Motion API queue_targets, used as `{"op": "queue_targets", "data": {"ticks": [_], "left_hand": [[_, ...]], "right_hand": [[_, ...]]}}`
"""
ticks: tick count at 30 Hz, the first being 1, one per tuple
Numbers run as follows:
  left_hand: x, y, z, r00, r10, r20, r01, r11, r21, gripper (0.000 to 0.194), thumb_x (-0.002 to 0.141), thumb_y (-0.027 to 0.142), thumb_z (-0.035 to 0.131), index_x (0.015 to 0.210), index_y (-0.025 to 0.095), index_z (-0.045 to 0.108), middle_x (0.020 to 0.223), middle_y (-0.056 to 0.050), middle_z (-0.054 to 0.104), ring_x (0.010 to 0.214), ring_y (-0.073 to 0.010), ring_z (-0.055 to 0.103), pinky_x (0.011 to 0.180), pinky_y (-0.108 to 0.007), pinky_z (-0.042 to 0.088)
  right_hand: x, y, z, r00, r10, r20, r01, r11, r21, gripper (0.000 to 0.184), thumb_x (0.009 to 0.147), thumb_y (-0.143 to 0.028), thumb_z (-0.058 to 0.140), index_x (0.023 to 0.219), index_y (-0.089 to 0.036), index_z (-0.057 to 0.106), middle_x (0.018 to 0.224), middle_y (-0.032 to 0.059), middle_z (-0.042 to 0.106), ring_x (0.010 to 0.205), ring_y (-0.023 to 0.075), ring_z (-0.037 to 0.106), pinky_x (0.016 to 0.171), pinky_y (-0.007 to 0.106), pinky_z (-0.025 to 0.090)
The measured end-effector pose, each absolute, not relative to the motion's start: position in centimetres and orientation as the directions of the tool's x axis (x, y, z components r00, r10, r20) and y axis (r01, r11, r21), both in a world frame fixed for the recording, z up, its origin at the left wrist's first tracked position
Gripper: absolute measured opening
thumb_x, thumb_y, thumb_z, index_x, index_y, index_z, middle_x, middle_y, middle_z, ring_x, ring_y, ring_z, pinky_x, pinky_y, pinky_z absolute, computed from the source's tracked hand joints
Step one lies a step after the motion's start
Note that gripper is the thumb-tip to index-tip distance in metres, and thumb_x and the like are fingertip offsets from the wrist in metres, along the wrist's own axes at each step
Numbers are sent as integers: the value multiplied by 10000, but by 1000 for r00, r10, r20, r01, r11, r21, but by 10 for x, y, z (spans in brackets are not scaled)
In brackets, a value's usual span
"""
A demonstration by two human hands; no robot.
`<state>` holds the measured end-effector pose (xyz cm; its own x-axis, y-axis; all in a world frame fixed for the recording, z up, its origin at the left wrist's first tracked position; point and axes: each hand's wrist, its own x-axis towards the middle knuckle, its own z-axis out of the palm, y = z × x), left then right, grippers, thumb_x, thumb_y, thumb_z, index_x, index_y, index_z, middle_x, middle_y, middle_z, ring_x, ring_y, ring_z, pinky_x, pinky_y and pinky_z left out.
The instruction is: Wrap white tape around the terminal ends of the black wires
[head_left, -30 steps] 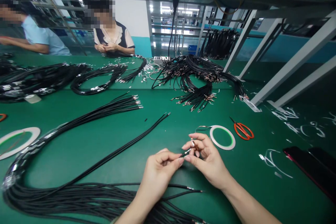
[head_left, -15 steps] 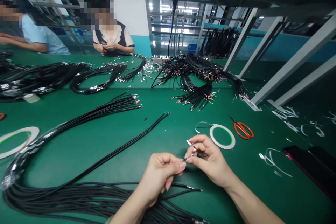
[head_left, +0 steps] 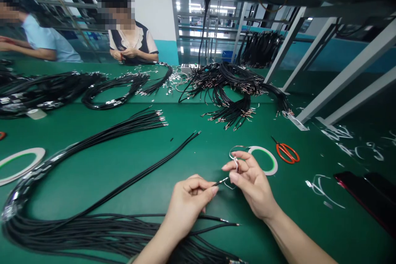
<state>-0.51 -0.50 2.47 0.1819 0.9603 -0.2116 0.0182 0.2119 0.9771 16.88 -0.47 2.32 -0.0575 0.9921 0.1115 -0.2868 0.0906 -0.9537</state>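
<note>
My left hand (head_left: pixel 188 202) is closed, pinching the end of a thin black wire (head_left: pixel 221 181) whose metal tip pokes out toward my right hand. My right hand (head_left: pixel 252 183) is closed too, thumb and forefinger pinching a small pale strip of tape (head_left: pixel 235 162) just above that tip. A thin white tape roll (head_left: pixel 263 159) lies flat on the green mat just behind my right hand. Below my hands a thick bundle of black wires (head_left: pixel 93 233) curls across the mat.
Orange-handled scissors (head_left: pixel 287 151) lie right of the roll. More black wire bundles (head_left: pixel 229 86) sit farther back, another tape roll (head_left: pixel 21 161) at left. Two people (head_left: pixel 131 43) work across the table. Slanted metal frame legs (head_left: pixel 340 78) and a dark phone-like slab (head_left: pixel 368 198) stand at right.
My right hand has lifted and shifted slightly right toward the tape roll, pulling the strip up off the wire tip. My left hand stays pinched on the wire.
</note>
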Motion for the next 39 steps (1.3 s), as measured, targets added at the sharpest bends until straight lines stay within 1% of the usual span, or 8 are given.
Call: {"op": "queue_targets", "data": {"ticks": [3, 6, 12, 17, 23, 29, 35, 39], "left_hand": [[-5, -7, 21, 165, 986, 14, 131, -36, 991, 111, 732, 270, 716, 722, 164, 746, 696, -36, 627, 579, -109, 546, 505, -202, 396], [-6, -8, 21, 202, 971, 130, 210, -173, 962, 90, 781, 229, 671, 759, 179, 742, 727, -49, 656, 669, -147, 588, 587, -227, 433], [-7, -10, 22, 243, 926, 289, 297, -354, 887, 104, 820, 163, 619, 809, 180, 720, 726, -41, 648, 661, -145, 606, 591, -226, 461], [-7, -9, 17, 296, 841, 454, 299, -533, 792, 158, 844, 95, 567, 894, 177, 693, 766, -42, 636, 689, -131, 612, 618, -219, 487], [-7, -8, 17, 315, 811, 493, 331, -581, 744, 175, 842, 70, 568, 923, 167, 689, 761, -40, 630, 689, -118, 617, 628, -204, 497], [-7, -8, 19, 316, 798, 513, 337, -600, 725, 168, 839, 62, 572, 917, 162, 682, 768, -42, 638, 693, -117, 617, 629, -200, 494], [-8, -9, 16, 319, 808, 496, 332, -585, 740, 190, 843, 68, 564, 928, 185, 687, 792, -41, 648, 715, -121, 620, 658, -204, 494], [-7, -6, 15, 295, 855, 427, 309, -508, 804, 162, 846, 130, 582, 932, 189, 706, 794, -43, 655, 722, -132, 617, 662, -215, 484]], "right_hand": [[169, -4, 23, -42, 995, 88, -272, 74, -960, 274, 882, -259, 574, 1136, -241, 472, 893, 41, 666, 659, 145, 497, 655, 293, 399], [166, -5, 23, -72, 994, 79, -218, 61, -974, 232, 904, -277, 545, 1121, -229, 479, 844, 31, 657, 646, 142, 487, 647, 290, 394], [164, -7, 22, -150, 988, 34, -179, 7, -984, 197, 911, -295, 540, 1086, -218, 490, 741, -16, 585, 627, 123, 486, 622, 263, 388], [161, -7, 15, -152, 988, 4, -187, -25, -982, 195, 879, -274, 599, 1045, -222, 511, 685, -52, 513, 611, 103, 467, 572, 222, 361], [155, -6, 10, -152, 988, -33, -261, -72, -963, 225, 844, -241, 644, 1022, -220, 508, 693, -61, 499, 612, 88, 456, 581, 206, 360], [158, -5, 9, -166, 984, -67, -308, -116, -944, 140, 930, -268, 485, 1054, -206, 507, 715, -22, 571, 618, 113, 513, 590, 241, 381], [156, -6, 10, -183, 983, -32, -286, -85, -955, 248, 864, -257, 614, 1075, -218, 489, 679, -53, 521, 615, 101, 490, 571, 215, 364], [156, -1, 9, -178, 983, -50, -292, -102, -951, 279, 844, -253, 635, 1072, -210, 480, 669, -59, 511, 585, 95, 459, 560, 218, 343]]}}
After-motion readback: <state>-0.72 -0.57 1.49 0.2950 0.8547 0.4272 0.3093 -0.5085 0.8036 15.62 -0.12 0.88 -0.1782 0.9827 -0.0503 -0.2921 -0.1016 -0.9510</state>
